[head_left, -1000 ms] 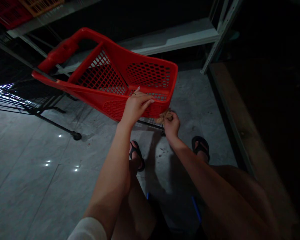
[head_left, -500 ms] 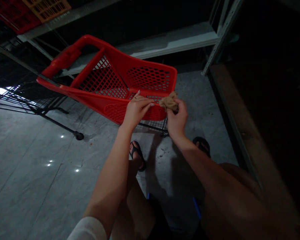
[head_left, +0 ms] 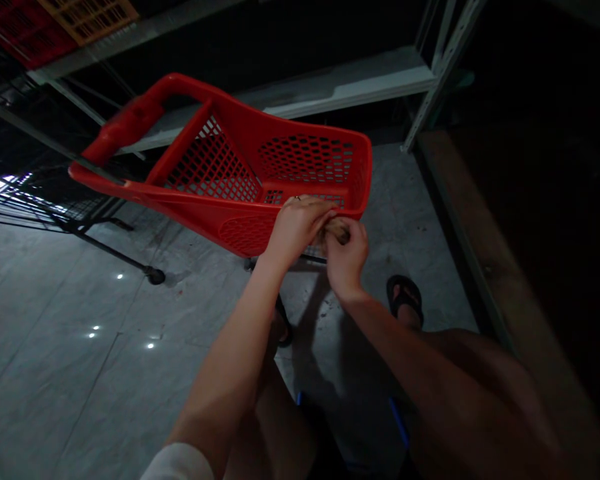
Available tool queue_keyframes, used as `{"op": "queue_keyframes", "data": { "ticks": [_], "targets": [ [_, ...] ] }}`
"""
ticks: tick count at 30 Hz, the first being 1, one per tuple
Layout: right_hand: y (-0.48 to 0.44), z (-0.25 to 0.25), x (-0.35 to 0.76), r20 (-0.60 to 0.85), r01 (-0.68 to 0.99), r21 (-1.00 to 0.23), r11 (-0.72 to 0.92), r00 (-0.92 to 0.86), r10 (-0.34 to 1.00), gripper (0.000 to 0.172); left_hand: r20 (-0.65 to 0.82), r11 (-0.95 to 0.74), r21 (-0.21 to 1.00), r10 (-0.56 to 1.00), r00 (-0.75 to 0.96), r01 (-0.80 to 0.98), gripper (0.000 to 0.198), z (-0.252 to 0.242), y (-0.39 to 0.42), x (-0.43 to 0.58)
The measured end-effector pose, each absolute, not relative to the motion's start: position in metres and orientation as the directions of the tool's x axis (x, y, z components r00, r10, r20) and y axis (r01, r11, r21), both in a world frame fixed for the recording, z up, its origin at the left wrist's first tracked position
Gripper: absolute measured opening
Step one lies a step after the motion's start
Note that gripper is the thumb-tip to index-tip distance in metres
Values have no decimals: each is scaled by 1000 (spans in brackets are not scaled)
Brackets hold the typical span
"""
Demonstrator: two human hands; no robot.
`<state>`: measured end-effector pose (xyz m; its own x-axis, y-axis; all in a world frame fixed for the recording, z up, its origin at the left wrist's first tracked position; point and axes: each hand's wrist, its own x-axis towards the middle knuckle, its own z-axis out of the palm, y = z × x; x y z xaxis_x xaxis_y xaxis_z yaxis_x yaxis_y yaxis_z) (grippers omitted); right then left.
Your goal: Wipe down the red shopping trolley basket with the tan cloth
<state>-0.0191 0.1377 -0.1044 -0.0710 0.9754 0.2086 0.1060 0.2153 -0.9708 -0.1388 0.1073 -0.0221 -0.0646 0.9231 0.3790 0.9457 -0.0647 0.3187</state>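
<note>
A crumpled brown cloth (head_left: 337, 229) is bunched between my two hands at the near side of a red plastic shopping cart (head_left: 220, 202). My right hand (head_left: 347, 260) is closed round the cloth, fingers curled. My left hand (head_left: 300, 223), with a ring on one finger, lies over the cart's near rim; its thumb and fingers close on the cloth's left side. Both hands hide part of the rim and of the cloth. Inside the cart, only its perforated walls and floor show.
Behind the cart runs a pale metal shelf (head_left: 350, 90), with red (head_left: 23, 27) and yellow crates (head_left: 93, 17) at upper left. A dark wire cart (head_left: 110, 247) stands at left. A wooden edge (head_left: 480, 247) borders the tiled floor (head_left: 80, 380) at right.
My left hand has moved right along the rim to meet the cloth. My right hand has drawn slightly lower, folding the cloth smaller. The cart's front end now sits farther right.
</note>
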Motion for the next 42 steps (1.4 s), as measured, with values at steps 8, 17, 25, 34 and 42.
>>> {"op": "queue_keyframes", "data": {
  "ticks": [8, 17, 25, 34, 42],
  "targets": [
    [151, -97, 6, 402, 96, -904, 416, -137, 905, 29, 371, 4, 214, 925, -85, 977, 31, -8, 88, -145],
    [153, -154, -4, 255, 194, -934, 299, -221, 941, 26, 502, 155, 215, 829, -245, 964, 36, -10, 60, -185],
    [191, -82, -6, 491, 63, -867, 494, -63, 869, 36, 536, 119, 223, 814, -224, 968, 31, -14, 71, -179],
    [176, -158, -14, 386, 209, -872, 443, -263, 884, 35, 528, 113, 254, 816, -236, 961, 30, -11, 82, -169],
    [173, -135, -26, 285, 195, -925, 325, -208, 936, 30, 549, 100, 246, 805, -224, 964, 30, -9, 88, -161]
  ]
}}
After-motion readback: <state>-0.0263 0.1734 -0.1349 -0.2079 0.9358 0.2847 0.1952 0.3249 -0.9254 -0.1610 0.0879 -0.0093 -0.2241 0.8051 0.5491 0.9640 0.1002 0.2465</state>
